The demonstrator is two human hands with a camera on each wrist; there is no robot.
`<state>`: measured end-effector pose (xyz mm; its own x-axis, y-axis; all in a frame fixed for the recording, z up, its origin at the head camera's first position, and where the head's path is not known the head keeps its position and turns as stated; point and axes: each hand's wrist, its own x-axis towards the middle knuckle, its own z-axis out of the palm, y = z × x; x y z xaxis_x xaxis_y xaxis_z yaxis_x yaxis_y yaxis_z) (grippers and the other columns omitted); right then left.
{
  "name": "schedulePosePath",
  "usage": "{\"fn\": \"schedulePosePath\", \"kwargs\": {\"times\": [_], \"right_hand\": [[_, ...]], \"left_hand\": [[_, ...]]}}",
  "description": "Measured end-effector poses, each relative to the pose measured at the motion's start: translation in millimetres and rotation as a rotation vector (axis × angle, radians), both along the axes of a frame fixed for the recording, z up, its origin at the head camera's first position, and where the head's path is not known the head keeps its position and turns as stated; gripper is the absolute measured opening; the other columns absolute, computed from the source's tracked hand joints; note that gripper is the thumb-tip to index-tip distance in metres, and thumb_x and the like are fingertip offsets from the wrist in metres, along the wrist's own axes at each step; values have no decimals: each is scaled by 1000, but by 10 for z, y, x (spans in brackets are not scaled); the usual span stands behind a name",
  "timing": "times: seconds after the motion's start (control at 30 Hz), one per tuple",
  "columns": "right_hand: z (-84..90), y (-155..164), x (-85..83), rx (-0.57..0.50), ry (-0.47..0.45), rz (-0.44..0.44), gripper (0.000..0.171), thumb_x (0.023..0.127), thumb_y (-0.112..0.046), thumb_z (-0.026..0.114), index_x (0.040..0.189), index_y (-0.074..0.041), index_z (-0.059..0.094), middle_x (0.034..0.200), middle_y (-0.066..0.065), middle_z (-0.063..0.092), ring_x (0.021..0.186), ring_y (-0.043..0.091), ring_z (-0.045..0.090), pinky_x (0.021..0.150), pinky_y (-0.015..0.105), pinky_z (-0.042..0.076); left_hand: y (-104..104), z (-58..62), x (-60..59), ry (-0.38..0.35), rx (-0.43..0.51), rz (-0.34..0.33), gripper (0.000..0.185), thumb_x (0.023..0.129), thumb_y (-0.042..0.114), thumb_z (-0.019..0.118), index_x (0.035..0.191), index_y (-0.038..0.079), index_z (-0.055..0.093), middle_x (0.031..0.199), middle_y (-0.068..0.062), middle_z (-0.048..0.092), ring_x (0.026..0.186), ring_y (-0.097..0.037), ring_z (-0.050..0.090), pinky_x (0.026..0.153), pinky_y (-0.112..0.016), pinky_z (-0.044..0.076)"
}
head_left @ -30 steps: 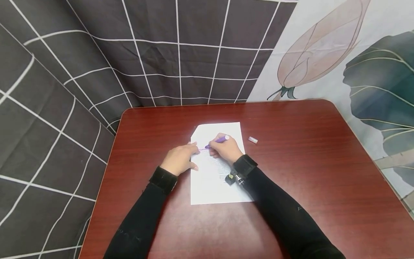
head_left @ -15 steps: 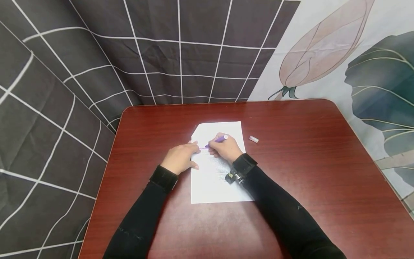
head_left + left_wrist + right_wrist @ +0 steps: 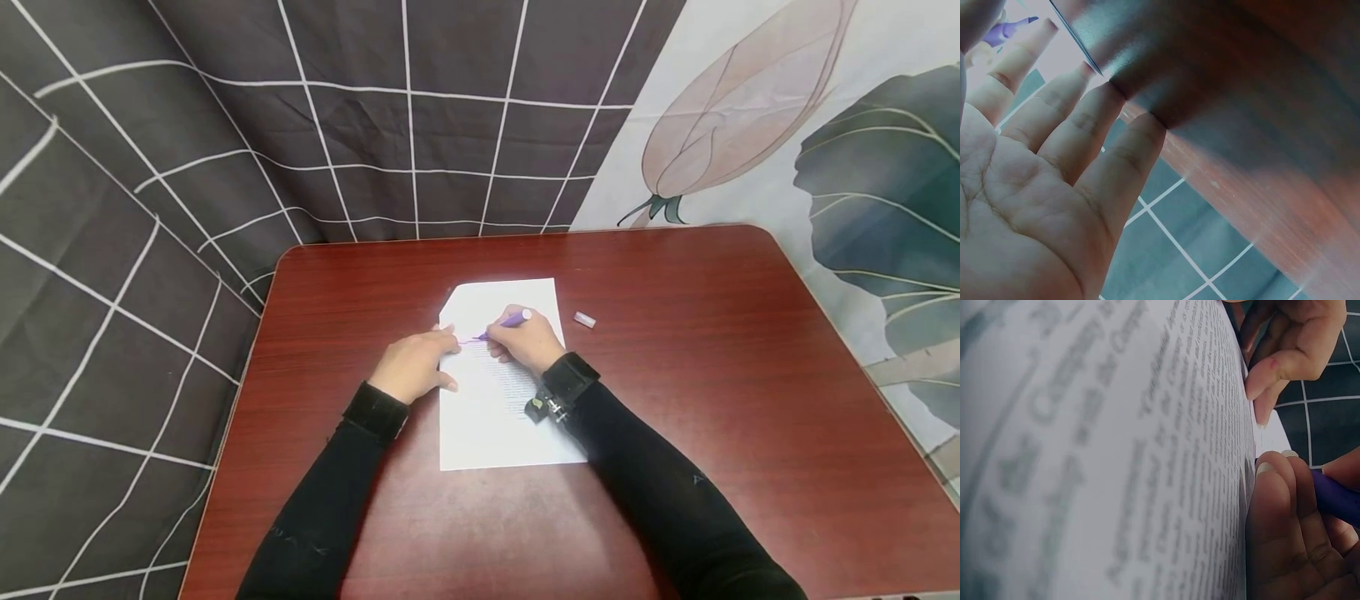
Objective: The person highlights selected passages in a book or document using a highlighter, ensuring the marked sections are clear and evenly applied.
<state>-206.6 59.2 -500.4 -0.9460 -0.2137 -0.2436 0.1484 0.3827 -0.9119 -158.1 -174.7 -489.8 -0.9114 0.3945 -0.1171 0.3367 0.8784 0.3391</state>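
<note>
While both hands work the sheet [image 3: 495, 417], a cap [image 3: 584, 319] lies nearby.

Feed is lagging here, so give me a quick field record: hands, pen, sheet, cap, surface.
left hand: flat, fingertips pressing sheet's left edge
right hand: grips purple pen
purple pen: tip on upper text, purple mark there
sheet: printed page, lying flat
cap: lies right of sheet, apart
table: red-brown wood

Printed text on the paper [image 3: 495, 417] too small to read in head view, blurred in right wrist view. Purple pen [image 3: 1338, 499] mostly hidden by right hand [image 3: 1291, 544], cut off at 3 o'clock edge.
</note>
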Motion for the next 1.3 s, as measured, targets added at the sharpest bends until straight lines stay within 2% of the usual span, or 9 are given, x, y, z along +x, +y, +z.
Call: {"fn": "schedulePosePath", "kwargs": {"times": [0.33, 0.57, 0.9, 1.3], "right_hand": [[28, 79, -28, -30, -26, -21, 8, 100, -12, 73, 101, -4, 73, 78, 4, 76, 70, 13, 74, 66, 21, 63], [47, 149, -24, -60, -35, -47, 7, 99, -9, 73, 100, -3, 72, 77, 3, 75, 69, 13, 75, 65, 22, 64], [27, 265, 10, -51, -50, -76, 7, 98, -11, 73, 98, -4, 70, 79, 6, 78, 69, 14, 75, 67, 22, 65], [30, 400, 6, -21, -47, -63, 11, 101, -12, 71, 104, -2, 69, 80, 6, 79, 69, 13, 76, 68, 22, 66]], "left_hand": [[-11, 7, -21, 11, 26, 8, 64, 87, 31, 101, 146, 16, 77, 171, -7, 60, 162, -30, 56, 124, -59, 55], [-3, 28, -27, 3, 12, 9, 66, 89, 33, 100, 148, 18, 76, 173, -5, 58, 164, -29, 54, 127, -58, 53], [15, -5, -8, -1, 23, 2, 61, 90, 31, 99, 145, 18, 78, 172, -5, 59, 163, -29, 56, 123, -58, 56], [10, 27, 28, -9, 25, 12, 62, 90, 31, 98, 146, 17, 78, 171, -6, 60, 163, -30, 55, 126, -59, 53]]}}
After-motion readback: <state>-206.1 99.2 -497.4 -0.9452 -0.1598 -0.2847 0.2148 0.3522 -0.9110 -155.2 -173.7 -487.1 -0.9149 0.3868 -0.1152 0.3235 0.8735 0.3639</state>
